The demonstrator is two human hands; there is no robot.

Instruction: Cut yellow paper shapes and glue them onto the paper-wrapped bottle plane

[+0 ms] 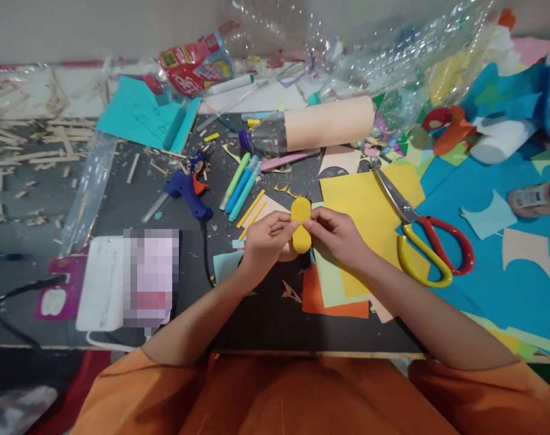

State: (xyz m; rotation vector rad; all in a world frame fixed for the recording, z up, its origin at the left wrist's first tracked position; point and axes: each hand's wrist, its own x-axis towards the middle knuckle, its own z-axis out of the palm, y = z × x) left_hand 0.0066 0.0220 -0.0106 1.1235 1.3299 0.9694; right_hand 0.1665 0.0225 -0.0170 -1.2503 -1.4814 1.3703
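A small yellow paper piece, with rounded ends and a narrow waist, is held upright above the dark table. My left hand pinches its left side at the waist between thumb and fingers. On the opposite side, my right hand pinches it the same way. Beneath and beside the hands lie yellow sheets, a pale green sheet and an orange sheet. Scissors with one red and one yellow handle rest on the yellow sheets, to the right of my right hand.
A blue glue gun and several markers lie left of the hands. Behind is a paper-wrapped bottle. A phone and white box sit front left. Wood scraps cover the far left; blue paper spreads right.
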